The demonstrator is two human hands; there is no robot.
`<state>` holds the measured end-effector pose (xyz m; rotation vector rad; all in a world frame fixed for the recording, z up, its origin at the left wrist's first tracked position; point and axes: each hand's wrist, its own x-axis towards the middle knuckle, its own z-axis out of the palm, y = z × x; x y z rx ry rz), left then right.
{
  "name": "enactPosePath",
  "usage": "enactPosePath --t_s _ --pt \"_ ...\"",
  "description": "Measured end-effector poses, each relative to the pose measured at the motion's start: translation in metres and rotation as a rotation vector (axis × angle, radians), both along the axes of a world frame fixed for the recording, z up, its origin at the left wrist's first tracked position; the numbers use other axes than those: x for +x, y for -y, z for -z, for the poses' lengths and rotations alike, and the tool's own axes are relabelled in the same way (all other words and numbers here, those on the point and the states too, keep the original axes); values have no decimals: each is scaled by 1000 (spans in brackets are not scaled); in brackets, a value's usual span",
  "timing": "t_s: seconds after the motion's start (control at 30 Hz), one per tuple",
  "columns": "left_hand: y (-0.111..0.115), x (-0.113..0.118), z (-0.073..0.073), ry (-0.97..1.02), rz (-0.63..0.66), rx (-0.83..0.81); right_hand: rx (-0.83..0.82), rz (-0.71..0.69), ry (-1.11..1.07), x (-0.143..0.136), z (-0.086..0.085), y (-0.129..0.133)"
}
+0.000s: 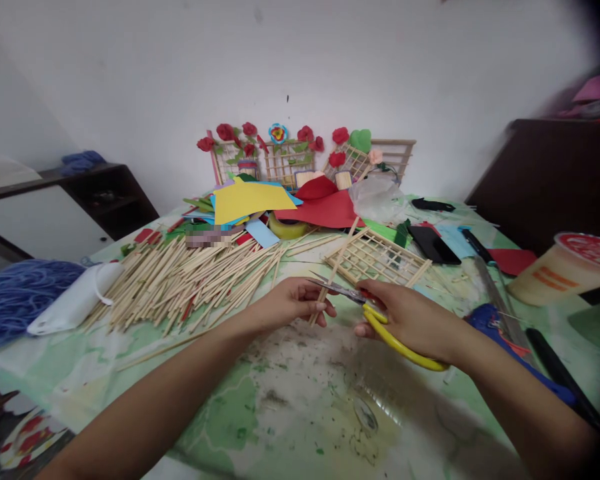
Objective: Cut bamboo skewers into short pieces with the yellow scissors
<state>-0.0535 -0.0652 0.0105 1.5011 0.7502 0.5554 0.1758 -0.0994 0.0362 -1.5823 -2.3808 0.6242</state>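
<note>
Between the fingers of my left hand [300, 301] is a thin wooden stick [341, 257], tilted with its upper end leaning right. My right hand [410, 317] grips a pair of scissors [387, 333] with yellow handles. The scissor blades point left and cross the stick just above my left fingertips; whether they touch it I cannot tell. Just beyond both hands lies a small lattice of glued sticks [380, 259]. A big heap of loose wooden sticks [190, 280] spreads to the left of my left hand.
Coloured paper sheets [253, 202] and a roll of tape [287, 228] lie behind the sticks. Stick frames with red paper flowers [305, 133] lean on the wall. On the right are a phone [434, 245], a blue glue gun [485, 320] and a drink cup [563, 270]. Blue yarn [25, 297] sits left.
</note>
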Motion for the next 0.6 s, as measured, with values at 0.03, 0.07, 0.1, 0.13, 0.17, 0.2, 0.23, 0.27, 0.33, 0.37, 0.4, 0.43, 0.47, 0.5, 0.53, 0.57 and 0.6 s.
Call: enactPosePath --t_s 0.03,0.07,0.1,0.13,0.17,0.2,0.23,0.27,0.33,0.37,0.4,0.43,0.47,0.5,0.53,0.57,0.6 --pt "0 0 0 2 8 5 3 -3 1 0 1 0" --pt "-1 0 1 3 13 9 4 -5 0 0 1 0" --pt "-1 -1 1 2 17 12 3 -6 -3 -1 2 0" --pt "-2 -1 2 2 20 15 1 -4 -6 -1 3 -1" --pt "-3 -1 3 3 21 17 -3 2 -9 -1 4 -1" --pt "-3 -2 4 6 22 19 -7 9 -11 -2 6 -1" --pt "-4 -2 5 9 23 20 -13 17 -14 -3 7 -1" --pt "-4 -3 5 13 23 21 -18 25 -18 -4 8 0" --pt "-5 -3 6 12 17 24 -25 36 -31 -6 9 0" --pt "-5 -3 6 7 13 27 -25 38 -43 -7 9 1" --pt "-5 -3 6 2 10 28 -23 40 -55 -8 9 1" --pt "-4 -3 6 -2 7 26 -23 42 -66 -9 9 1" --pt "-4 -4 6 -4 7 23 -24 43 -74 -10 9 2" --pt "-4 -4 6 -3 7 20 -28 44 -81 -11 8 2" --pt "-4 -4 6 -3 7 16 -33 43 -85 -11 8 2" --pt "-4 -4 6 -3 5 10 -41 41 -88 -12 9 2" --pt "-5 -3 7 -5 1 3 -47 37 -91 -12 9 2"
